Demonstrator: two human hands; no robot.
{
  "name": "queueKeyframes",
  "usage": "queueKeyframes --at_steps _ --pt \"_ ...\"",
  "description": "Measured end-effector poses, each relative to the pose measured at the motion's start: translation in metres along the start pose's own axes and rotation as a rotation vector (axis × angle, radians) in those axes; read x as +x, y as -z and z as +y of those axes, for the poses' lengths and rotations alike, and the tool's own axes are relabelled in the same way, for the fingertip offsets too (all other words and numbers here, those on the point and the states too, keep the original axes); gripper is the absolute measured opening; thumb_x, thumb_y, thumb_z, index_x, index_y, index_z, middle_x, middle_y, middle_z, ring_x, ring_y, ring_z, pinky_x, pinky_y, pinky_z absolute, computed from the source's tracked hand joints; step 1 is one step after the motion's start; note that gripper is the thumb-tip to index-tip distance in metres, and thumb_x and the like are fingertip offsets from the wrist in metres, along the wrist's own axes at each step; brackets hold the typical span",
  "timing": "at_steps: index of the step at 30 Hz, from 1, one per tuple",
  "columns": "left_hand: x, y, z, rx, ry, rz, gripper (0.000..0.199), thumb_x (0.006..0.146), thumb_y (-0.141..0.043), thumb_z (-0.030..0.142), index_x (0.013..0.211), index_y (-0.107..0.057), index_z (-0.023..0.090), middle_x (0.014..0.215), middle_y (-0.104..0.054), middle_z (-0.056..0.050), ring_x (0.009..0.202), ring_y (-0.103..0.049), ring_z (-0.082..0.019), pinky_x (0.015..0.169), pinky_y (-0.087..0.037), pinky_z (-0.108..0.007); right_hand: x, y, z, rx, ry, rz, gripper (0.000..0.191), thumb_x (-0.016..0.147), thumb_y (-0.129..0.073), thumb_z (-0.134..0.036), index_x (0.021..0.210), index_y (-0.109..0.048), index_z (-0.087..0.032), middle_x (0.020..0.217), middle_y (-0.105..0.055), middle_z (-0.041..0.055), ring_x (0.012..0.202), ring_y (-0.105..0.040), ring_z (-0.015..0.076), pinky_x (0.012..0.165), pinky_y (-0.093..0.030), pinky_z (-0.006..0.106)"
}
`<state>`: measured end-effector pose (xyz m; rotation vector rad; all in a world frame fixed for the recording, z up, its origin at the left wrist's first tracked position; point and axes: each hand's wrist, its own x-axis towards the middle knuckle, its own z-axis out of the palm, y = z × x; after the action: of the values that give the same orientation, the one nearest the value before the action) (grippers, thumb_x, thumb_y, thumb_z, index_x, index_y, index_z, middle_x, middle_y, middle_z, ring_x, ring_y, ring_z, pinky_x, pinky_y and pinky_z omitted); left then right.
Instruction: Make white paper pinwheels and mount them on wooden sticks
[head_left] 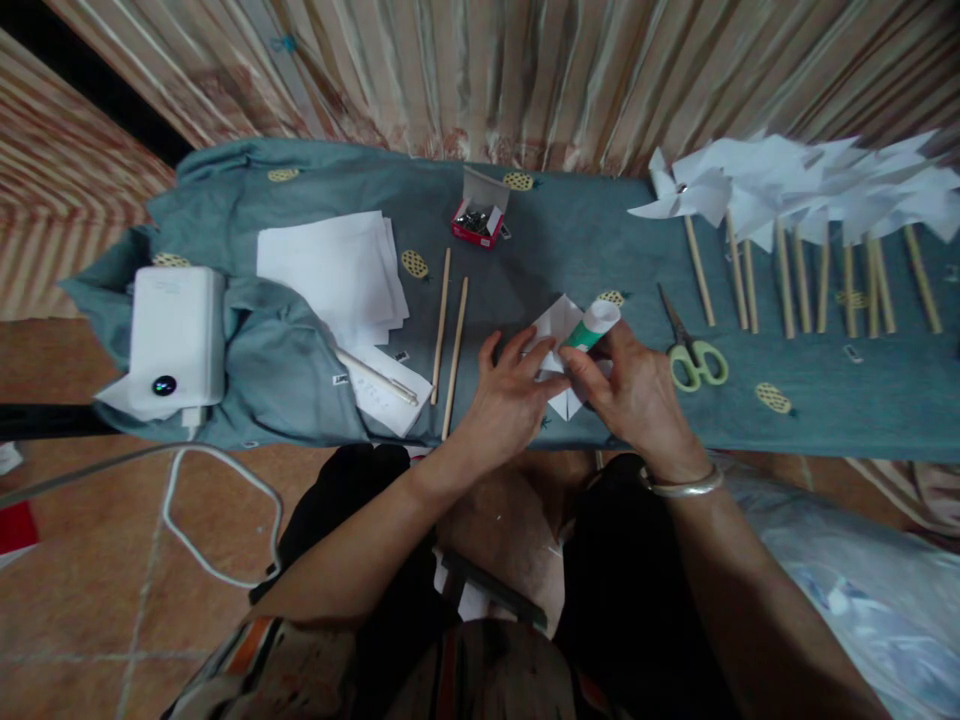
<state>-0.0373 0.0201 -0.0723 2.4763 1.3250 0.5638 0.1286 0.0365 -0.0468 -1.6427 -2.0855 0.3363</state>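
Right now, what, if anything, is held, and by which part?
The right hand holds the green-and-white tube, thumb at its green part, other fingertips hidden. The left hand rests on the white paper, no clear grip.

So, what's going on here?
A person is working on a white paper piece. The left hand rests on it while the right hand holds a green-and-white tube against or just over it. Scissors lie to the right, two loose sticks to the left, and white pinwheels on sticks at the far right.
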Motion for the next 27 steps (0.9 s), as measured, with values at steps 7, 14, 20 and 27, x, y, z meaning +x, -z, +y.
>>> queueKeyframes --at_steps 7,14,20,27 --pt "0.000 0.001 0.000 0.013 -0.010 -0.013 0.033 0.090 -0.047 0.016 0.113 -0.067 0.030 0.139 -0.053 -0.009 0.135 -0.038 -0.031 0.109 -0.021 -0.061 -0.006 0.001 0.004 0.001 0.015 0.016 0.042 0.093 -0.043 -0.056 0.099 -0.057 -0.017 0.083 -0.070 0.0120 0.079 -0.069 0.0286 0.065 -0.049 0.036" --pt "0.000 0.003 0.002 0.004 0.010 -0.039 0.032 0.091 -0.047 0.017 0.112 -0.068 0.030 0.139 -0.052 -0.008 0.136 -0.037 -0.030 0.110 -0.020 -0.062 -0.009 0.000 0.007 0.023 0.024 0.042 0.036 0.093 -0.045 -0.053 0.098 -0.057 -0.020 0.083 -0.070 0.0099 0.079 -0.068 0.0268 0.067 -0.051 0.036" --pt "0.000 0.001 0.001 -0.014 0.006 -0.016 0.031 0.090 -0.051 0.016 0.111 -0.068 0.030 0.140 -0.052 -0.007 0.136 -0.037 -0.030 0.111 -0.019 -0.062 -0.010 -0.003 0.008 0.020 0.003 0.050 0.036 0.093 -0.044 -0.054 0.096 -0.056 -0.020 0.079 -0.070 0.0086 0.075 -0.068 0.0262 0.067 -0.050 0.036" --pt "0.000 0.003 0.001 -0.012 0.009 -0.028 0.032 0.089 -0.051 0.015 0.111 -0.068 0.030 0.141 -0.052 -0.007 0.136 -0.037 -0.030 0.110 -0.019 -0.062 -0.011 -0.003 0.010 0.108 -0.062 0.088 0.037 0.090 -0.050 -0.054 0.100 -0.058 -0.019 0.084 -0.070 0.0092 0.078 -0.067 0.0259 0.068 -0.049 0.036"
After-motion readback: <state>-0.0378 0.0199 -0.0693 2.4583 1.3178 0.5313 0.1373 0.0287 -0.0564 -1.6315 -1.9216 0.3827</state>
